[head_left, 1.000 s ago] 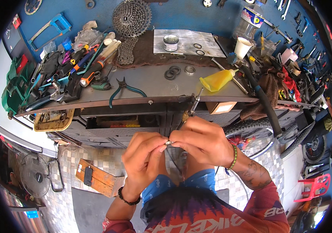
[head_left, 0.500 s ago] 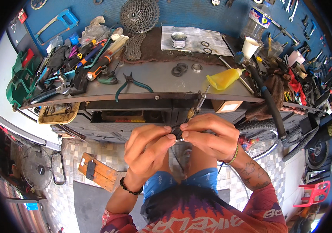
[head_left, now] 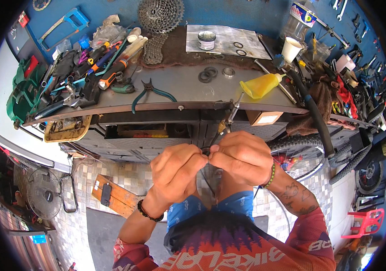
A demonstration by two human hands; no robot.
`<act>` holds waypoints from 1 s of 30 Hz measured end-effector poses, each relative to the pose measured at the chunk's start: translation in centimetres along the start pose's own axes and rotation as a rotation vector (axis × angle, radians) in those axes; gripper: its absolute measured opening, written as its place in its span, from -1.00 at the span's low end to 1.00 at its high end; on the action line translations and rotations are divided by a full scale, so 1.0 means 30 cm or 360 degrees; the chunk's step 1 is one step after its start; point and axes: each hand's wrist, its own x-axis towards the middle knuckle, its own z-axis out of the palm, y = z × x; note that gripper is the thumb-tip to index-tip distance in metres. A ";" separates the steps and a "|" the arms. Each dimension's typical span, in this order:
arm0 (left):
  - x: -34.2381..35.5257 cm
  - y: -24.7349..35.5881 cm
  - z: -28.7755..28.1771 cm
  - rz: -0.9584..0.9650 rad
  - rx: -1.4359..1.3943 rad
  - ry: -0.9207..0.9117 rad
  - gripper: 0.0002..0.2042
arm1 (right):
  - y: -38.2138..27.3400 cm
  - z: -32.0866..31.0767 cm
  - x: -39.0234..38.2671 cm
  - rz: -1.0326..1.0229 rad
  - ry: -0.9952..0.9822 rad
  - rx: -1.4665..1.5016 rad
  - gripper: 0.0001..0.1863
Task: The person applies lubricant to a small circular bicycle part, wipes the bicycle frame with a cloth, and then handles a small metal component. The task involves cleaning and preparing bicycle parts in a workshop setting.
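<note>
My left hand (head_left: 177, 171) and my right hand (head_left: 242, 160) meet below the bench's front edge, fingertips pinched around a small dark round part (head_left: 205, 151), largely covered by my fingers. A thin dark cable or hose hangs beneath them. Just beyond my right hand, a metal fitting (head_left: 227, 121) projects from the bench edge (head_left: 157, 106). On the bench lie teal-handled pliers (head_left: 148, 89), dark rings (head_left: 205, 77), a silver ring (head_left: 228, 72) and a yellow squeeze bottle (head_left: 258, 87). Behind them, a jar (head_left: 206, 43) stands on a pale sheet.
Many tools (head_left: 75, 77) crowd both bench ends, with a cassette (head_left: 160, 13), chain (head_left: 154, 49) and paper cup (head_left: 290, 49). Bicycle wheels (head_left: 368, 174) are right, near what looks like another person's leg. A fan (head_left: 43, 193), wooden board (head_left: 118, 198) and pink chair (head_left: 362, 221) are lower.
My hands have risen slightly toward the bench and drawn closer together. The small part, showing as silver and then dark earlier, is now more hidden by my fingertips.
</note>
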 end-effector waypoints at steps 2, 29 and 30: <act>0.007 -0.008 -0.006 -0.0055 -0.0082 -0.0033 -0.71 | -0.004 -0.002 -0.004 0.0118 -0.0019 0.0050 -0.73; -0.023 0.026 0.037 -0.1735 -0.1510 0.0145 -0.82 | -0.025 0.012 -0.052 0.1776 0.0276 0.1461 -0.78; -0.030 0.024 0.036 -0.1765 -0.1539 0.0165 -0.83 | -0.024 0.013 -0.054 0.1778 0.0265 0.1469 -0.77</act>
